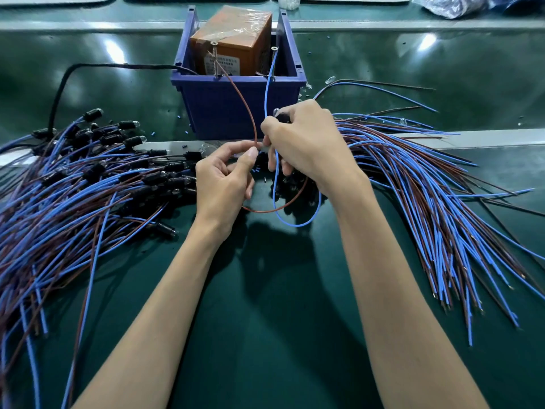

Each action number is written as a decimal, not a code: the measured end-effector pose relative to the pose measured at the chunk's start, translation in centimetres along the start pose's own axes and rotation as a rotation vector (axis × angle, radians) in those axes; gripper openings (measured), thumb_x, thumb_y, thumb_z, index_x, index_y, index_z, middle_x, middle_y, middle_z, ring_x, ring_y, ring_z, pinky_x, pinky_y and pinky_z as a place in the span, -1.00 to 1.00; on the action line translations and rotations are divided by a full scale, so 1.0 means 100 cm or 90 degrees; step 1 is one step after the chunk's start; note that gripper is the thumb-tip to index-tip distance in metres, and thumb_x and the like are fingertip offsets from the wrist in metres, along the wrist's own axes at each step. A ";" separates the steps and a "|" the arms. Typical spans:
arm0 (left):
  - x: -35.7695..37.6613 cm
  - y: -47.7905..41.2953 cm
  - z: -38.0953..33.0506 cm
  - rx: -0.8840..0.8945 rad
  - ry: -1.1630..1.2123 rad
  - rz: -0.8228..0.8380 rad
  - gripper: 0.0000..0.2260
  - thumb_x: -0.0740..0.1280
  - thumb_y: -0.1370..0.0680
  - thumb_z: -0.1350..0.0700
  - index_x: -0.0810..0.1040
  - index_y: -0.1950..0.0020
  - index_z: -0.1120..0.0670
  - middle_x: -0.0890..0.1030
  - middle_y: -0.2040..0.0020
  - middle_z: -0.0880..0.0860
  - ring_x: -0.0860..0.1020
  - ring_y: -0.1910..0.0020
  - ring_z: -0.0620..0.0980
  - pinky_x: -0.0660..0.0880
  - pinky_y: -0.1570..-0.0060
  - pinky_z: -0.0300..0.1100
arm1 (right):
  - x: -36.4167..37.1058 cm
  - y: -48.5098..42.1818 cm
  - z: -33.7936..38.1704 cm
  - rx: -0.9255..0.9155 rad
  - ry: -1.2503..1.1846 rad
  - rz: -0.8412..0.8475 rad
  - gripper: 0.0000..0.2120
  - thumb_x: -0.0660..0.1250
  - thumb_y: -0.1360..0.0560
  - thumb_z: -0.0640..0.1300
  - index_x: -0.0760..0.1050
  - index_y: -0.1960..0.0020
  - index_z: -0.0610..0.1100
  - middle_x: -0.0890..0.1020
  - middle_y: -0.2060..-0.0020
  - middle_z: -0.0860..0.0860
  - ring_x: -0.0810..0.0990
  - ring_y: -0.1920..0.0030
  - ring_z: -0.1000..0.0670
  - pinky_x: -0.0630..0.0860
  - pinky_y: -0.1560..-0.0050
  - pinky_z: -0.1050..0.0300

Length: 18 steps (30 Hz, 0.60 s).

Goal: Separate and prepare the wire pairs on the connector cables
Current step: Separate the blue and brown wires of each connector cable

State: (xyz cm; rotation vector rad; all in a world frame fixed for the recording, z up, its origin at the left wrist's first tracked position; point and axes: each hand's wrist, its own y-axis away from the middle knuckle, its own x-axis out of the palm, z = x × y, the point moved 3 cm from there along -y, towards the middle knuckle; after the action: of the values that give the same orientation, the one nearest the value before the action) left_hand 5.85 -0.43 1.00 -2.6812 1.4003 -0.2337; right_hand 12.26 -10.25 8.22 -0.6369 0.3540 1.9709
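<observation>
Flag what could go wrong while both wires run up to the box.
The red wire and blue wire reach the screws on the box; a tug by the left hand or right hand might pull them off or tip it. Their slack loops cross below the hands and could tangle. The right pile lies beside the right hand; strands may snag.

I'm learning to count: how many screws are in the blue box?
2. Left screw by the brown wire; right screw by the blue wire. More may hide inside.
</observation>
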 end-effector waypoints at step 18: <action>0.001 0.000 0.002 0.020 -0.004 0.042 -0.90 0.26 -0.52 0.18 0.55 0.11 0.03 0.45 0.58 -0.14 0.26 0.65 -0.22 0.20 0.61 -0.40 | 0.003 0.000 0.002 -0.017 0.032 0.026 -0.71 0.21 -0.44 -0.16 0.53 0.39 -0.25 0.56 0.60 -0.02 0.42 0.62 0.10 0.36 0.47 0.34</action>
State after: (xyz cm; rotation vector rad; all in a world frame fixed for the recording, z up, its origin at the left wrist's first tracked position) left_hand 5.95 -0.45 0.82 -2.6039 1.4675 -0.2385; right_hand 12.07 -9.92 8.19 -0.7022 0.3732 2.0039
